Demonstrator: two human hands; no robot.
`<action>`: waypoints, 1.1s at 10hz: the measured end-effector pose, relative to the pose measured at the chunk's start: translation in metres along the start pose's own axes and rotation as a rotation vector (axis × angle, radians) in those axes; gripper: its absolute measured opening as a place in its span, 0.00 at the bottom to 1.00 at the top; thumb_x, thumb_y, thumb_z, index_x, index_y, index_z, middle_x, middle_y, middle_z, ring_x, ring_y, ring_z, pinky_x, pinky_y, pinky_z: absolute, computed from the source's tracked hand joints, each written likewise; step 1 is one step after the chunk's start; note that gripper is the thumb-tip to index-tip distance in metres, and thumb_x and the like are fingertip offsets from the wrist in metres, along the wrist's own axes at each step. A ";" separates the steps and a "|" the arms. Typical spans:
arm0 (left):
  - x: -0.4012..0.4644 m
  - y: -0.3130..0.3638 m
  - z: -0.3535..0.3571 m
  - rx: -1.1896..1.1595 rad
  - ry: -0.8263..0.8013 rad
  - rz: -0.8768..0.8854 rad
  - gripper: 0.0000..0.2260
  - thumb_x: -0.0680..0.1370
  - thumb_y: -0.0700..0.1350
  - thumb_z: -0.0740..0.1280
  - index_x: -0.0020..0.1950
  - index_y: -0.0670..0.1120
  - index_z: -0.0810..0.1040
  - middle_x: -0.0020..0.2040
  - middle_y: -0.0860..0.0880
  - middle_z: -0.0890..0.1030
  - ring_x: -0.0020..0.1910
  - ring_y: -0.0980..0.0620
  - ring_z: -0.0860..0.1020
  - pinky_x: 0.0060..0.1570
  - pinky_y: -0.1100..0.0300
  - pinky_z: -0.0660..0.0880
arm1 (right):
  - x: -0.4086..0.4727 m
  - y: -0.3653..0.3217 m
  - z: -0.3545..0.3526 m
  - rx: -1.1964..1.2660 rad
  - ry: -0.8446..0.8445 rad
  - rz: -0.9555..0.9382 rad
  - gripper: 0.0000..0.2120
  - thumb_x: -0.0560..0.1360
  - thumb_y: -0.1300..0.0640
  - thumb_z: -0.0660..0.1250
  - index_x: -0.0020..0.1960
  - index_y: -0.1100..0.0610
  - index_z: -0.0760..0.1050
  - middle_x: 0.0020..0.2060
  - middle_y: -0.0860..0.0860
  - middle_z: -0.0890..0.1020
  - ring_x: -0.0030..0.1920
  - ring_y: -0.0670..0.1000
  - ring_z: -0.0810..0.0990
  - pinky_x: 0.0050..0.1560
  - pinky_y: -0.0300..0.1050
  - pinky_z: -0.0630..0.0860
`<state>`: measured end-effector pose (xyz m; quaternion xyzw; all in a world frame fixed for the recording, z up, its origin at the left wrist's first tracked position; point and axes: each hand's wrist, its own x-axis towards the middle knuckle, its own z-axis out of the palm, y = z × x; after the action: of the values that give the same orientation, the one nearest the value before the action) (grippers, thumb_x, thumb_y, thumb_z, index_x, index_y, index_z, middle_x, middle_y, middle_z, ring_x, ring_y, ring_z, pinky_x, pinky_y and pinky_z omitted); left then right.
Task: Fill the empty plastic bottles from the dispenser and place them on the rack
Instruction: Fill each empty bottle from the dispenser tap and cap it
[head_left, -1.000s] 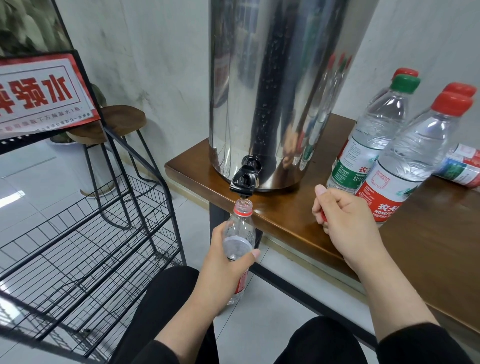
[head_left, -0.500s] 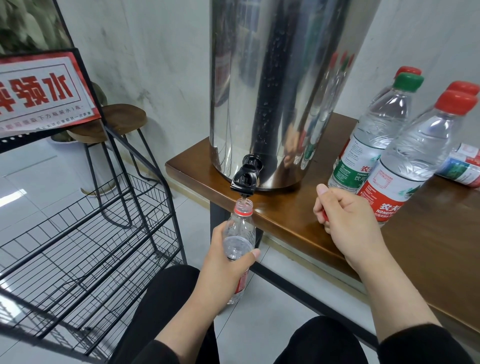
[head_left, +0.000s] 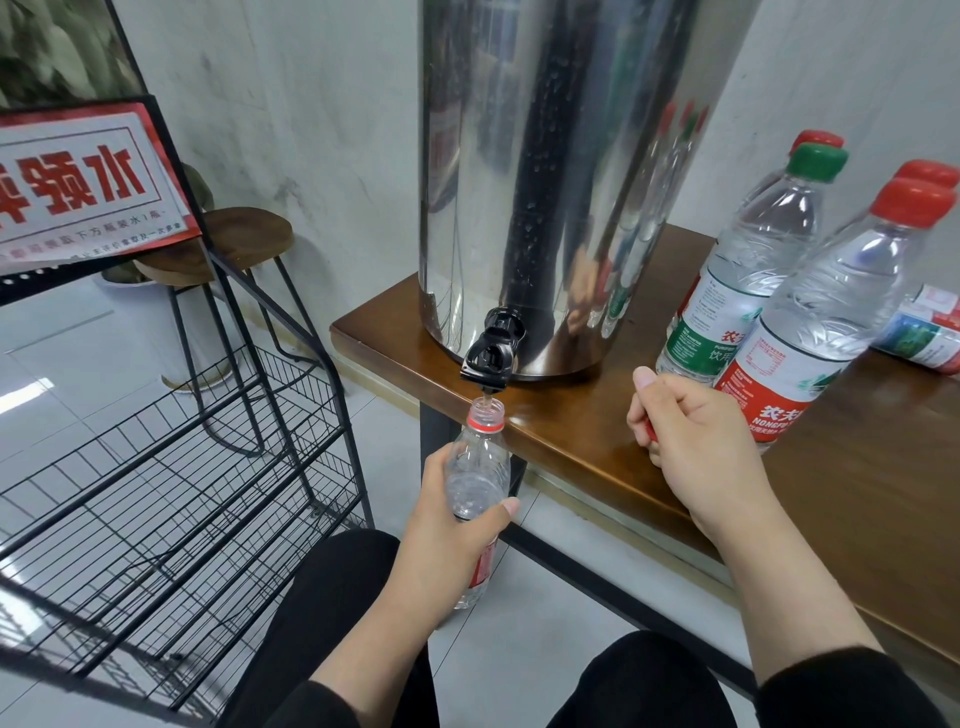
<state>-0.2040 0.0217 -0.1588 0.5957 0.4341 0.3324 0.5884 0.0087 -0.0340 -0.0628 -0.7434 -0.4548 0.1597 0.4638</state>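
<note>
1. Left hand (head_left: 441, 530) fingers (head_left: 501, 506) are wrapping the small bottle (head_left: 475, 467), holding its mouth under the tap (head_left: 491, 358).
2. Right hand (head_left: 691, 441) fingers are curling round something red, apparently the cap.
3. Filling is underway; next, likely capping, then the rack (head_left: 171, 467).

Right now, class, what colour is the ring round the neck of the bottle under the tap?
Red, on the bottle's neck ring; head view.

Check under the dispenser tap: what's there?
The open mouth of a small plastic bottle, held by the left hand, sits right under the tap. The hand covers the bottle's midsection, so the fill level is hidden.
</note>
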 end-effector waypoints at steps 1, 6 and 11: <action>0.000 0.000 0.000 -0.005 0.000 -0.001 0.29 0.76 0.50 0.76 0.71 0.61 0.65 0.61 0.60 0.78 0.58 0.59 0.80 0.47 0.70 0.77 | 0.001 0.000 0.000 0.000 0.002 0.003 0.23 0.84 0.44 0.58 0.37 0.56 0.76 0.30 0.51 0.78 0.31 0.43 0.75 0.39 0.48 0.74; -0.001 0.003 0.000 -0.004 -0.001 -0.010 0.30 0.76 0.50 0.75 0.73 0.61 0.64 0.62 0.60 0.77 0.59 0.58 0.79 0.47 0.70 0.75 | 0.000 0.000 0.000 0.023 0.000 -0.004 0.23 0.83 0.44 0.59 0.36 0.55 0.76 0.30 0.52 0.78 0.32 0.44 0.75 0.40 0.50 0.74; -0.001 0.000 0.000 0.002 -0.001 -0.019 0.29 0.76 0.50 0.75 0.72 0.61 0.65 0.62 0.59 0.78 0.59 0.57 0.79 0.50 0.67 0.75 | 0.000 -0.001 0.000 0.015 0.000 -0.002 0.23 0.83 0.44 0.59 0.37 0.56 0.76 0.31 0.53 0.78 0.32 0.44 0.75 0.40 0.49 0.74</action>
<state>-0.2046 0.0208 -0.1585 0.5925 0.4396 0.3260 0.5911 0.0077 -0.0340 -0.0619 -0.7395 -0.4545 0.1626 0.4693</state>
